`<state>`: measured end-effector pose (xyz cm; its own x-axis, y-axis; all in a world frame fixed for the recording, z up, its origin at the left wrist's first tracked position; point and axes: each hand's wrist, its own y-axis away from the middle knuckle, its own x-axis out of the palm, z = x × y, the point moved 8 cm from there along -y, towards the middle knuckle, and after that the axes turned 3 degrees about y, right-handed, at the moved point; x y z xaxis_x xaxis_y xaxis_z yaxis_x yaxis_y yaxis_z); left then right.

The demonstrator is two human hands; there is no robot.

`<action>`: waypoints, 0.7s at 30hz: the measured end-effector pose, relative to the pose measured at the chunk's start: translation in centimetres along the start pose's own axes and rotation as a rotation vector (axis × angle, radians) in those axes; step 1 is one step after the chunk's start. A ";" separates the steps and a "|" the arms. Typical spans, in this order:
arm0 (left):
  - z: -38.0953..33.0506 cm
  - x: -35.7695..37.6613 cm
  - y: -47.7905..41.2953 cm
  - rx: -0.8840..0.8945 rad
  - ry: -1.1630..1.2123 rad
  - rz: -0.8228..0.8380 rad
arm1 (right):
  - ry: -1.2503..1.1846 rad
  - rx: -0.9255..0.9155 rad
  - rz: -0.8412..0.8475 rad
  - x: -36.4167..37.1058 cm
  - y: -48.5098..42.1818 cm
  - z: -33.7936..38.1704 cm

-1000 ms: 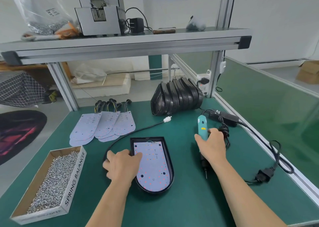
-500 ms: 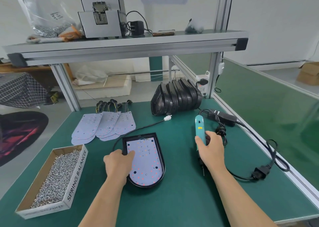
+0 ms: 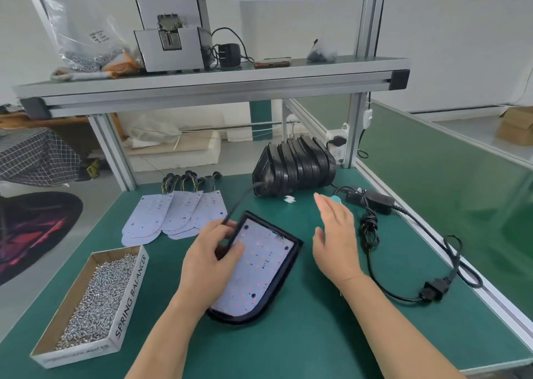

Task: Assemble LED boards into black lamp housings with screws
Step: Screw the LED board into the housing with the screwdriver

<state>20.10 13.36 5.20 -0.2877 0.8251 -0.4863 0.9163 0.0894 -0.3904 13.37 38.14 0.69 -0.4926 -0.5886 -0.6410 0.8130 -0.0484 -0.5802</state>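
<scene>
Judging by the bench (image 3: pixel 288 344), barely started. Shows a stack (image 3: pixel 294 168) of empty housings at the back and a fan of loose boards (image 3: pixel 173 217) at the left, all waiting. Keeps a box (image 3: pixel 131 295) heaped with screws at the front left. Has one housing (image 3: pixel 292 259) in the middle, turned askew, with a board (image 3: pixel 259 266) seated inside. Grips that housing's left rim with the left hand (image 3: pixel 210 260), fingers curled round rim and cable (image 3: pixel 239 202) together. Hovers the right hand (image 3: pixel 336 243) just beside the housing, fingers straight, holding nothing. Shows only the teal end of the driver (image 3: pixel 335 199) behind that hand. Cannot tell whether the dark dots on the board are screws or bare holes.
</scene>
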 end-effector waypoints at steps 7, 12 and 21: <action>-5.4 -0.2 0.0 0.308 -0.002 0.070 | -0.254 0.045 0.238 1.4 -2.9 2.5; -2.7 -1.0 -1.2 -0.020 0.483 -0.160 | -0.613 0.265 0.296 1.7 -1.5 2.5; 4.1 4.4 -0.6 -0.516 1.029 -0.279 | -0.977 0.384 0.579 4.3 1.8 5.6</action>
<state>17.19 14.65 0.09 -0.3520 0.7814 0.5153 0.9294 0.3572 0.0931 14.52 31.00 -0.29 0.2857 -0.9583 -0.0087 0.9576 0.2858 -0.0367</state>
